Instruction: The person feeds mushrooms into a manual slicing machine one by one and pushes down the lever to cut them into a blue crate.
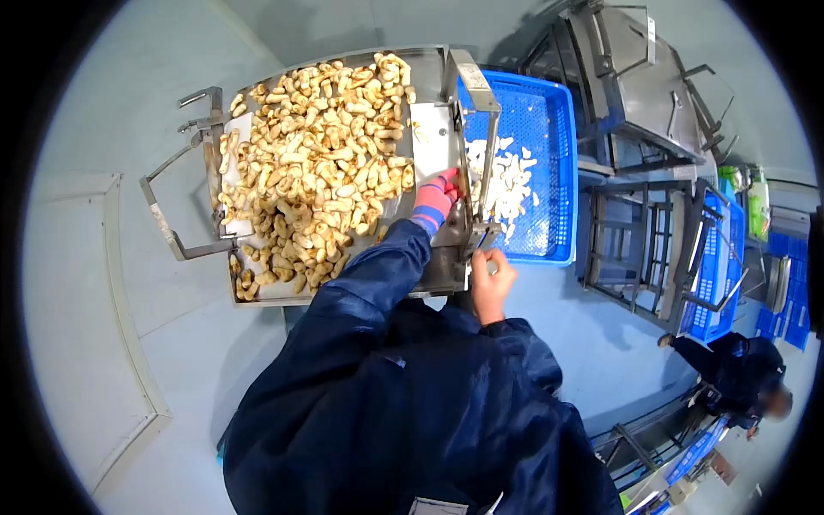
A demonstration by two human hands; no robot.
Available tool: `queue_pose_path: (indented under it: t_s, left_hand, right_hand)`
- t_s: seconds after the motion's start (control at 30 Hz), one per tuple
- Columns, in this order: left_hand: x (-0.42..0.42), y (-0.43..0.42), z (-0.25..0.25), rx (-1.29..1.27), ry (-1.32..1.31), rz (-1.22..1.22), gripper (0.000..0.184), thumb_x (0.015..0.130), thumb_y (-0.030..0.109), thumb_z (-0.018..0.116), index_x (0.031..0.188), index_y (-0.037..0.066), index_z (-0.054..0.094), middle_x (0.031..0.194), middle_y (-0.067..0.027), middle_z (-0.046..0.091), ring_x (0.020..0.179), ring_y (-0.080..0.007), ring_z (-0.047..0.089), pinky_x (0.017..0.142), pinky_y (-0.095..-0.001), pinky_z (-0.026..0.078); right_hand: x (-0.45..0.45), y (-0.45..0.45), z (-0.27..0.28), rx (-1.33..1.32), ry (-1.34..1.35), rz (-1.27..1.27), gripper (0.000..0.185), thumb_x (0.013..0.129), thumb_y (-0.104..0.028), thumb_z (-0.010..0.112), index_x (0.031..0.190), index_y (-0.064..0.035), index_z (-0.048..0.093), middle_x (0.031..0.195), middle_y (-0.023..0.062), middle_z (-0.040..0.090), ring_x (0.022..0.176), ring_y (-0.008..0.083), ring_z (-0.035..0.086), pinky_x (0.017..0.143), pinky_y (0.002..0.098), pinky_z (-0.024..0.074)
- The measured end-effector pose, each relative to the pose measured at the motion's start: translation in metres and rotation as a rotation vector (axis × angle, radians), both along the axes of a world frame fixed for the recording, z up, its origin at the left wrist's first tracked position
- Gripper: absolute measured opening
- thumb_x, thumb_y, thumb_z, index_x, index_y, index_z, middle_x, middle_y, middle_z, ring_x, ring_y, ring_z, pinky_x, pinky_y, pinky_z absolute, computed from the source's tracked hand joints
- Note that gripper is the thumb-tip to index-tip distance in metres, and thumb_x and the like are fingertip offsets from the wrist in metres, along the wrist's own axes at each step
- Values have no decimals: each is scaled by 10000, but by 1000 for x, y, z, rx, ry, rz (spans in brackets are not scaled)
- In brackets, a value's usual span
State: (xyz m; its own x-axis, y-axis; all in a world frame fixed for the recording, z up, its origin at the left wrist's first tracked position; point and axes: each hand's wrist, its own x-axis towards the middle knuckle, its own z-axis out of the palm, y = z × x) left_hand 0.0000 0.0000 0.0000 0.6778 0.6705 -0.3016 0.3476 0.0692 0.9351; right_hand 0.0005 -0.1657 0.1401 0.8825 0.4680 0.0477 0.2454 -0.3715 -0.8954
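Observation:
Many brownish, knobbly root-like pieces [318, 154] are heaped on a metal tray table [423, 69]. My left hand [436, 199], in a pink and blue striped glove, rests at the metal plate on the table's right side, its fingertips together by the upright edge; what they hold is too small to make out. My bare right hand [492, 279] is closed around the end of a metal lever [489, 236] below the hinged frame. Just right of the frame, a blue crate [554, 172] holds a pile of white cut pieces [508, 184].
A metal bracket [184, 202] sticks out at the table's left. Metal stands [639, 77] and another blue crate [719, 266] are on the right. At the lower right, another person [738, 373] in dark clothing is near a metal frame and more equipment.

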Motion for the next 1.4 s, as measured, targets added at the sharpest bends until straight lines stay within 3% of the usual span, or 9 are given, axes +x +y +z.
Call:
queue_pose_path:
  t_s: [0.07,0.17,0.37,0.43,0.67,0.87,0.97,1.13,1.4]
  left_hand:
    - [-4,-5,23,145,18,6,422,786,8,568,1199,78,516,781,-60,620,673,-120,555,626,-246,471]
    - [3,-4,27,-29,34,7,407,786,5,566,1184,80,528,785,-67,617,681,-124,562,628,-255,476]
    - [9,3,-33,77,-55,-65,439,772,-34,540,1200,47,491,826,-74,620,755,-138,603,665,-254,481]
    - [5,3,-6,30,-6,-30,395,753,12,548,1146,53,524,817,-99,641,727,-206,604,672,-299,474]
    - [2,0,0,40,-40,30,366,768,-24,540,1130,27,521,847,-83,624,748,-160,602,675,-270,479]
    - [18,-10,5,341,143,74,376,739,38,571,1112,62,540,848,-129,627,765,-264,600,708,-331,473]
    - [12,-13,10,317,194,92,359,744,49,561,1102,59,542,862,-145,630,795,-270,604,727,-335,471]
    - [20,-9,5,237,184,133,317,750,52,507,1061,32,565,860,-146,630,796,-278,602,733,-334,464]
    - [27,-7,-3,97,113,169,287,776,77,513,1053,42,584,883,-131,642,789,-263,606,728,-330,461]
  right_hand:
    - [0,4,24,-113,132,-1,203,761,-112,604,614,-4,516,488,138,469,428,240,451,488,344,370]
    - [-4,-18,-53,14,-50,9,208,759,-119,611,616,-4,513,503,150,479,437,276,462,470,348,365]
    - [4,5,8,-66,94,-11,236,779,-145,604,622,-1,503,511,177,456,421,249,393,426,341,345]
    - [-2,-1,-12,-27,36,-12,231,780,-145,595,612,-17,500,511,162,476,436,267,426,519,349,382]
    - [-9,-22,-66,-88,43,14,217,779,-176,582,605,-66,514,521,91,530,493,304,490,832,482,278]
    - [-6,-6,-22,-45,41,-41,213,770,-131,593,608,-22,508,509,152,493,463,290,482,573,372,401]
    - [-2,5,2,-81,73,-71,216,764,-112,599,607,-2,499,506,176,466,447,284,472,435,354,362]
    - [-8,-20,-65,-123,7,20,243,776,-171,592,580,-64,496,515,100,519,483,264,485,696,358,320]
    - [-7,-19,-55,-62,8,7,227,775,-140,592,594,-46,493,485,119,495,427,266,464,532,362,343]
